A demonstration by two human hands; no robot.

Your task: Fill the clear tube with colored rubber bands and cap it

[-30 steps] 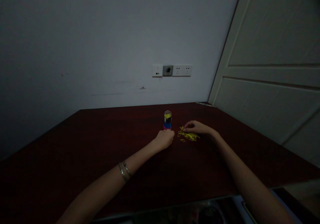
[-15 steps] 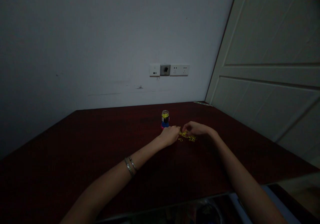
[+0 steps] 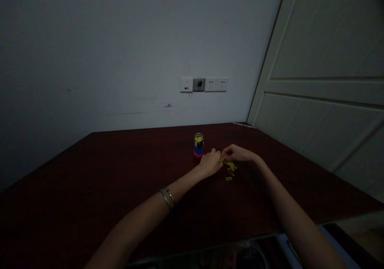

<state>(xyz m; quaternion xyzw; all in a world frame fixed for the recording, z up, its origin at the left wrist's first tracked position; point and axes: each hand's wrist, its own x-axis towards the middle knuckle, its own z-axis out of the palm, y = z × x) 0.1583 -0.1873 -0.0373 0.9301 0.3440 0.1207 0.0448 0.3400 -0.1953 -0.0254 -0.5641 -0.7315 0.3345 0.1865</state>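
Several yellow bands (image 3: pixel 231 168) lie loosely on the dark red table, with one loop nearer to me than the others. My left hand (image 3: pixel 211 162) is closed at their left side, its fingertips on yellow bands. From the right, my right hand (image 3: pixel 235 153) pinches at the same yellow strands, its fingertips almost touching those of my left hand. Just behind my left hand stands a clear open jar (image 3: pixel 198 145), upright, with yellow, blue and pink contents in layers and a dark label.
The table (image 3: pixel 135 161) reaches back to a pale wall with a row of sockets (image 3: pixel 210 84). A white panelled door or cabinet (image 3: pixel 315 85) rises on the right. Dark, unclear items lie at the near edge.
My left hand has moved slightly to the right, closer to my right hand, uncovering the jar's base. The yellow bands have shifted, and the loose loop now lies nearer to me and farther right.
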